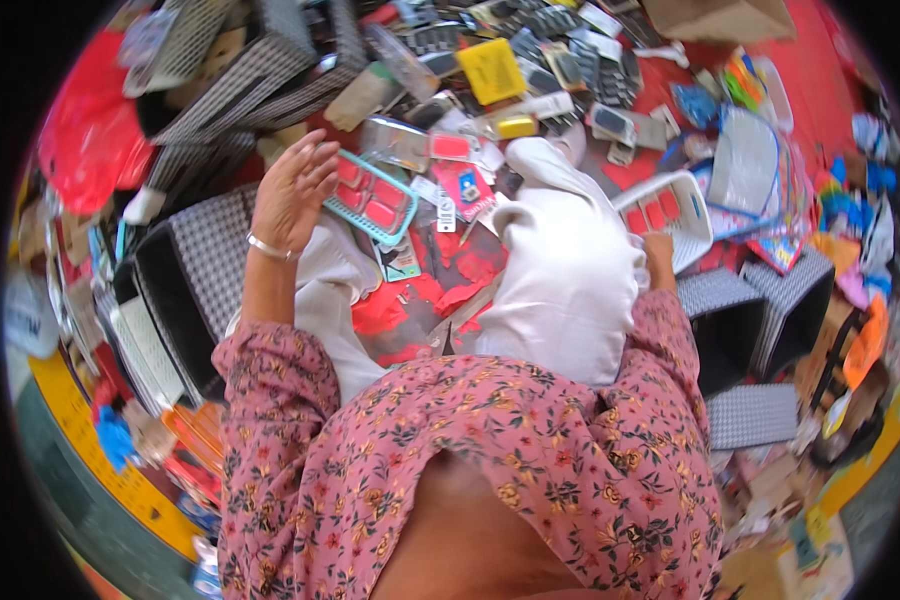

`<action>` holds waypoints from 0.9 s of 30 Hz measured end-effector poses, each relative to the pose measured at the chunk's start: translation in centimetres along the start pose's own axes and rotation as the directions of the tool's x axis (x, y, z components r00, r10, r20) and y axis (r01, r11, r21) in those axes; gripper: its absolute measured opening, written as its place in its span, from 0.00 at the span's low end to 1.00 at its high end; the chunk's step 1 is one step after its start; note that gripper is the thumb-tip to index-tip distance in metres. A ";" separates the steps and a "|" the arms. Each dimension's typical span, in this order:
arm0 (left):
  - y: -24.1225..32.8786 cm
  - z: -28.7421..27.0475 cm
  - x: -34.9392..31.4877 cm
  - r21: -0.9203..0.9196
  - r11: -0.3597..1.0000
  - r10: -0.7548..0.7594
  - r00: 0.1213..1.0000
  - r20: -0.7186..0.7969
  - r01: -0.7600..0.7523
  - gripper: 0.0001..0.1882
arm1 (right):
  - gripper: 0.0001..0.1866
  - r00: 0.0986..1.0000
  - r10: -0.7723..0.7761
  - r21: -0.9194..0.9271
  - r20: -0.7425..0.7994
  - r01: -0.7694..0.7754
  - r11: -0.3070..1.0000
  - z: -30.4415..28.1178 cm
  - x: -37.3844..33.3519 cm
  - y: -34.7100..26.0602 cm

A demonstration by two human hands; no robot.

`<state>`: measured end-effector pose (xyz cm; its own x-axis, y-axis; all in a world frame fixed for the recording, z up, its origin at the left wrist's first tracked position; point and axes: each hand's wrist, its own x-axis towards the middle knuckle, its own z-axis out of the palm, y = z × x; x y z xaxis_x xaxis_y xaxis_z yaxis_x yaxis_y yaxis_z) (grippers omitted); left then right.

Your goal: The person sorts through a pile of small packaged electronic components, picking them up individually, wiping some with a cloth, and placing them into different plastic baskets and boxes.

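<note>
My left hand (296, 192) is raised with its fingers apart, beside a turquoise plastic basket (402, 236). Red-faced pieces (381, 200) show inside that basket, which sits by my left knee. Nothing shows in my left palm. Past my right knee, my right hand (658, 250) is at the near edge of a white plastic basket (697, 246). More red pieces (654, 211) lie in the white basket. My right fingers are hidden, so their grip cannot be made out. Between my legs are a small red-and-white card pack (465, 184) and other packaging.
Old phones and remotes (600, 75) are heaped ahead on a red sheet, with a yellow box (491, 71) among them. Grey-and-black patterned bins (205, 245) stand at my left, more bins (725, 300) at my right. A red plastic bag (88, 130) lies far left.
</note>
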<state>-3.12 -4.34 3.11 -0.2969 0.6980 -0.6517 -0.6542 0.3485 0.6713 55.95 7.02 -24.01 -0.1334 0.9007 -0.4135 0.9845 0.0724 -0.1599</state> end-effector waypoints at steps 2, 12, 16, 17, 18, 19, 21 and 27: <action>0.3 -1.0 -0.2 -0.057 0.997 0.055 0.995 -0.078 -0.060 0.17 | 0.12 0.987 0.156 0.414 -0.047 -0.123 0.902 -5.6 0.7 -3.4; 0.9 -1.5 -0.1 -0.207 0.961 0.157 0.979 -0.129 -0.182 0.15 | 0.19 0.730 -0.629 0.121 0.267 0.622 0.774 -22.3 9.5 -37.3; 2.0 -3.7 0.0 -0.320 0.894 0.251 0.943 -0.219 -0.313 0.15 | 0.17 0.551 -0.671 -0.202 0.496 0.825 0.528 -14.0 8.3 -46.5; 2.2 -4.1 -0.1 -0.338 0.883 0.252 0.936 -0.247 -0.326 0.15 | 0.17 0.571 -0.631 -0.292 0.525 0.818 0.496 -11.2 8.1 -47.1; 2.4 -4.4 -0.4 -0.352 0.870 0.256 0.926 -0.278 -0.346 0.15 | 0.18 0.531 -0.649 -0.297 0.545 0.846 0.443 -8.9 8.0 -46.7; 2.7 -4.5 -0.7 -0.364 0.856 0.263 0.915 -0.306 -0.368 0.15 | 0.18 0.493 -0.666 -0.303 0.560 0.870 0.390 -6.7 7.9 -46.1; 2.8 -5.4 -1.5 -0.364 0.848 0.274 0.907 -0.321 -0.385 0.16 | 0.22 0.555 -0.632 -0.384 0.540 0.831 0.402 -2.7 6.7 -45.6; 2.4 -4.7 -1.6 -0.454 0.836 0.223 0.947 -0.233 -0.309 0.16 | 0.18 0.774 -0.622 -0.319 0.116 0.622 0.715 5.2 6.7 -41.5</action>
<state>-7.52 -7.58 4.14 -0.5891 0.5922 -0.5498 -0.7711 -0.2085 0.6016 13.62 7.83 -24.82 -0.7288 0.6030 -0.3244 0.6574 0.7487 -0.0853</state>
